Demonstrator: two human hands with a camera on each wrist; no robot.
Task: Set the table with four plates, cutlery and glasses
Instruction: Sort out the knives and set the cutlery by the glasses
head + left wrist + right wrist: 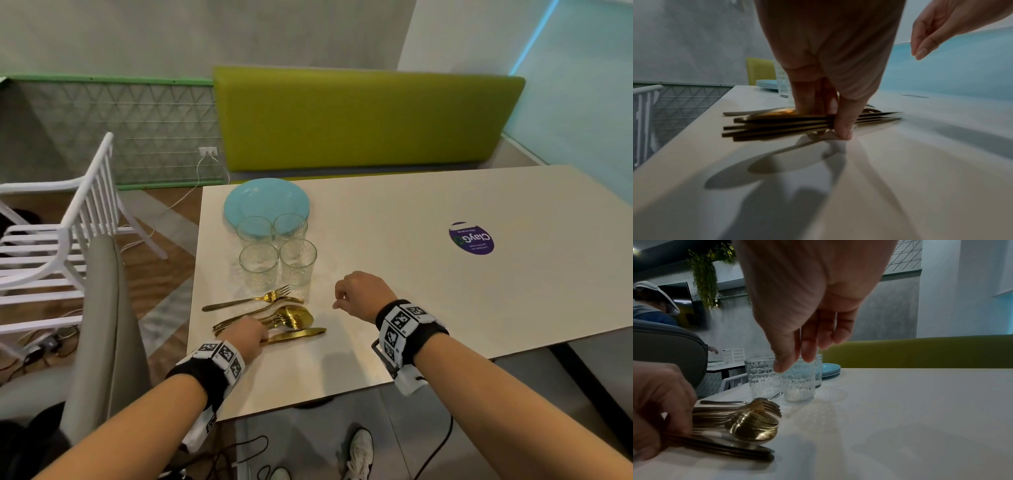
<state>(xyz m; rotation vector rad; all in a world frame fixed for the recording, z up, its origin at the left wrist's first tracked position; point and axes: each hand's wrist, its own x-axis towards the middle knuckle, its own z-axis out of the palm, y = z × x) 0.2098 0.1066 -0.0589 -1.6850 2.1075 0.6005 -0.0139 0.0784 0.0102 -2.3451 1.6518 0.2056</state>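
Note:
A pile of gold cutlery lies near the table's left edge: forks (pixel 274 295), nested spoons (pixel 296 315) and stacked knives (pixel 301 333). My left hand (pixel 247 337) pinches the bundle of knives (pixel 777 125) by the handles, thumb (pixel 843 128) on the near side, low on the table. My right hand (pixel 356 294) hovers to the right of the pile with fingers (pixel 807 352) hanging loose and holding nothing. Several patterned glasses (pixel 277 253) stand behind the cutlery. A stack of light blue plates (pixel 267 200) sits behind them.
The white table (pixel 428 291) carries a round purple sticker (pixel 471 238) on its right part. A green bench back (pixel 366 116) runs behind it. A grey chair back (pixel 102 325) and a white slatted chair (pixel 51 246) stand at the left. Cables lie on the floor.

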